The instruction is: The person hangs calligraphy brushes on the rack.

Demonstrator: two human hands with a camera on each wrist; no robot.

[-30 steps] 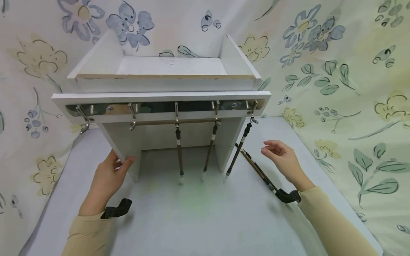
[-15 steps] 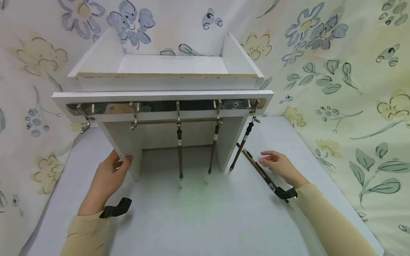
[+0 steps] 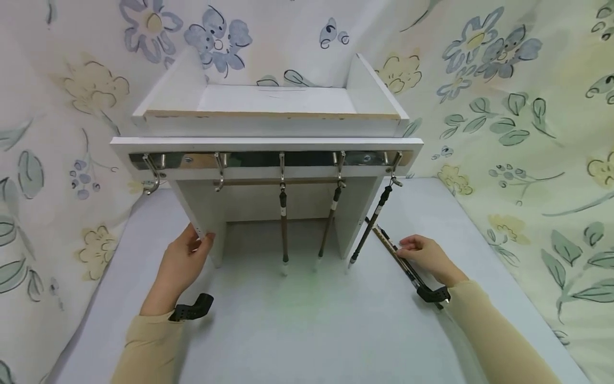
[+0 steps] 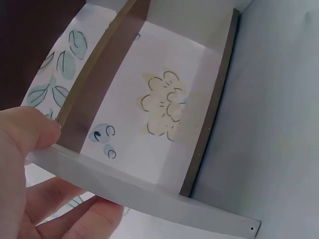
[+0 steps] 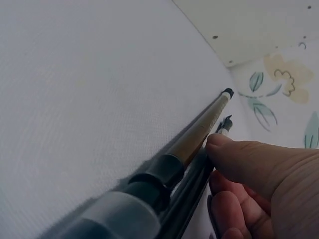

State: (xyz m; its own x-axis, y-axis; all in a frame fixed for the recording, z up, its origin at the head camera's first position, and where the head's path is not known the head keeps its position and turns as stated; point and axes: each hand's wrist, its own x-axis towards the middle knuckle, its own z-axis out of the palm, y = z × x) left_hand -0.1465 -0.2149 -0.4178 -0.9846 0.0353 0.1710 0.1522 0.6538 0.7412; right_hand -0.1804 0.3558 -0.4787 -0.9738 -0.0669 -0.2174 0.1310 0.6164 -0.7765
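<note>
In the head view my left hand (image 3: 184,266) grips the left side panel of a white wooden shelf rack (image 3: 268,143). The left wrist view has the thumb on one face of that panel (image 4: 144,184) and the fingers on the other. My right hand (image 3: 429,260) is down at two writing brushes lying on the table. One has a tan handle (image 5: 197,137); beside it lies a darker brush (image 5: 187,199). Thumb and curled fingers pinch the darker brush near its upper part. Three brushes (image 3: 284,229) hang tip down from the rack's middle and right hooks.
Two hooks on the left, a far left hook (image 3: 152,176) and its neighbour (image 3: 219,172), carry nothing. The rack stands on a white-covered table (image 3: 288,330). Floral cloth (image 3: 503,122) rises behind and on both sides. An open tray-like compartment (image 3: 278,98) tops the rack.
My right hand has come down from above the table onto the lying brushes. The left hand keeps its hold on the panel. The head view has shifted slightly, so everything appears farther right.
</note>
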